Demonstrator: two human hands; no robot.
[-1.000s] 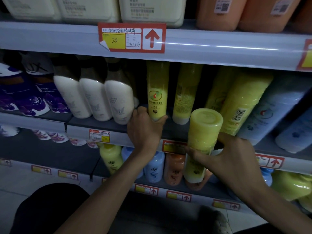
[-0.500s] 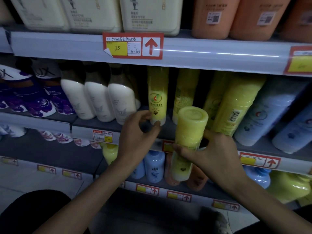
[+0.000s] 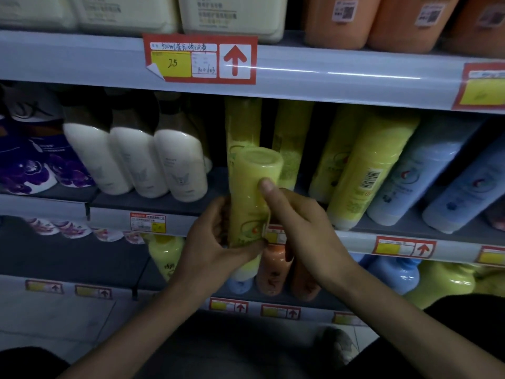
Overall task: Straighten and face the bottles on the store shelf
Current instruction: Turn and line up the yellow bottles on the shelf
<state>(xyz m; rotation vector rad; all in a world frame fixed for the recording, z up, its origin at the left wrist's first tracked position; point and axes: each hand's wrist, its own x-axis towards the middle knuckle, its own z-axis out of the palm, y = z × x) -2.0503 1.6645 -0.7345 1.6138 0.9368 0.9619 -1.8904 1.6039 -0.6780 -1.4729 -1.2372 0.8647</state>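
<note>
Clasping yellow bottle (image 3: 250, 184) (opaque, contents hidden): left hand (image 3: 207, 242), right hand (image 3: 303, 228), fingers (image 3: 267, 188) curled round it.

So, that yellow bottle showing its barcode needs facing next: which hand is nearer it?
Right. The right hand holds a yellow bottle just left of the barcode bottle; the left hand grips the held bottle's other side, farther left.

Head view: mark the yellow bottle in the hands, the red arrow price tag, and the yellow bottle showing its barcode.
held yellow bottle (image 3: 246, 192): head view, on its body below the top end.
red arrow price tag (image 3: 200, 60): head view, on the tag's middle.
barcode bottle (image 3: 378, 157): head view, on its body above the barcode.
</note>
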